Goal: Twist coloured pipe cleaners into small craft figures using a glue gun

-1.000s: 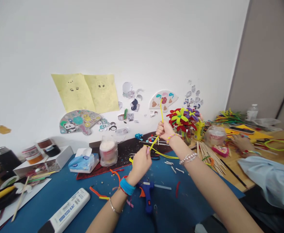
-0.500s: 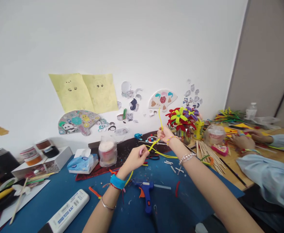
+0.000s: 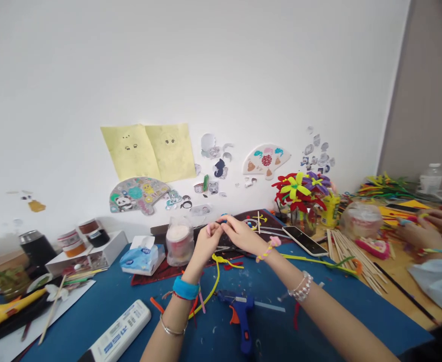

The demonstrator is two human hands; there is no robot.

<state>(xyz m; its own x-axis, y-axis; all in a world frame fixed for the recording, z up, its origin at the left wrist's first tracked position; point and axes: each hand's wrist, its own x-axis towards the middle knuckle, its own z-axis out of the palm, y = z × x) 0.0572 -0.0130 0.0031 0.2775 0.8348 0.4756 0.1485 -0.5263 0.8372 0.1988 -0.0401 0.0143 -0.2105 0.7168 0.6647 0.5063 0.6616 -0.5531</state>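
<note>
My left hand (image 3: 208, 240) and my right hand (image 3: 239, 234) meet fingertip to fingertip above the blue mat (image 3: 277, 281). The fingers of both are closed in a pinch; what lies between them is too small to make out. A knotted yellow pipe cleaner (image 3: 217, 274) hangs just below the hands and curves down by my left wrist. Beneath them on the mat is a blue glue gun (image 3: 243, 314) with an orange trigger.
A tissue pack (image 3: 143, 255) and a wrapped jar (image 3: 179, 241) stand behind my left hand. To the right are pipe-cleaner flowers (image 3: 298, 188), a phone (image 3: 304, 241) and wooden sticks (image 3: 351, 259). Another person's hands (image 3: 422, 231) work at the far right.
My right hand has come down and left to meet my left hand. The yellow pipe cleaner it held upright no longer stands up. The view has turned slightly, and the phone is uncovered.
</note>
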